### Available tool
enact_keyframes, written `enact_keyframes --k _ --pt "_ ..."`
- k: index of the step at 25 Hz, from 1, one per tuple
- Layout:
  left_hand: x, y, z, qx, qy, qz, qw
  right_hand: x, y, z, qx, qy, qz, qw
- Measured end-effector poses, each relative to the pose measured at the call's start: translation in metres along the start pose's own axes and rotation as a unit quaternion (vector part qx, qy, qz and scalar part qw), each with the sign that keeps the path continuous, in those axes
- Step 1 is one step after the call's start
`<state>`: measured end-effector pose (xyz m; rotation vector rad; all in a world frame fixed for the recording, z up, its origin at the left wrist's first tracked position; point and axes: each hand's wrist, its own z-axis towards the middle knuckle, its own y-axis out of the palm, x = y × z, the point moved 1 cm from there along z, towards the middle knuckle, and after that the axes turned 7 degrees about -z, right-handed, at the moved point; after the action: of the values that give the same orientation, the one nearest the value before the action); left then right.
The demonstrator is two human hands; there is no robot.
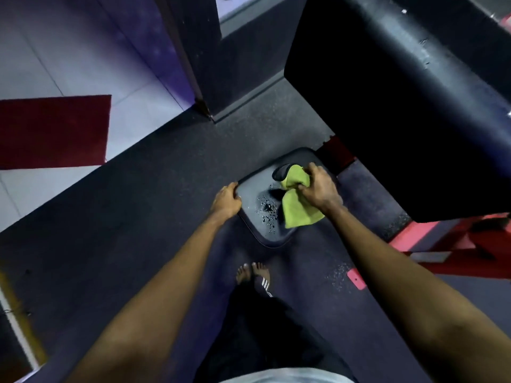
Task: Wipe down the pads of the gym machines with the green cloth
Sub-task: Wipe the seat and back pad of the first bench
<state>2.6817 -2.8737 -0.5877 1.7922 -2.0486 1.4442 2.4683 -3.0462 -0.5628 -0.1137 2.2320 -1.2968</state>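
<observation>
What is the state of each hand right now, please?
Left hand: grips the edge of the seat pad.
Right hand: holds the green cloth.

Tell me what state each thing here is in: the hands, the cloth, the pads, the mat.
green cloth: bunched up, lying on the seat pad, gripped by the right hand.
seat pad: torn and speckled near its middle; unclear whether it is wet.
right hand: grips the cloth.
left hand: fingers curled over the seat pad's left edge.
back pad: scuffed, neither hand on it.
red mat: lying flat on the tiled floor.
</observation>
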Motion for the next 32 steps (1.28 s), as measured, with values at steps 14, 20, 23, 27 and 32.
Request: enact_keyframes --k 14,20,23,27,32 --pt "-0.113 0.048 0.069 -0.046 0.112 -0.068 0.990 0.003 0.150 0.030 -0.021 0.011 -0.173 0.985" --pt "-0.124 0.041 0.084 -0.066 0.074 -0.237 0.966 -0.016 0.165 -0.010 0.019 0.009 -0.170 0.985" --pt "-0.128 0.038 0.083 -0.080 0.082 -0.287 0.951 -0.012 0.189 -0.068 0.006 -0.019 -0.201 0.979" --pt "-0.130 0.025 0.089 -0.129 0.050 -0.330 0.934 -0.052 0.192 -0.007 0.018 -0.007 -0.215 0.976" --pt "-0.124 0.008 0.100 -0.200 0.012 -0.379 0.903 -0.055 0.214 -0.049 0.055 -0.049 -0.221 0.972"
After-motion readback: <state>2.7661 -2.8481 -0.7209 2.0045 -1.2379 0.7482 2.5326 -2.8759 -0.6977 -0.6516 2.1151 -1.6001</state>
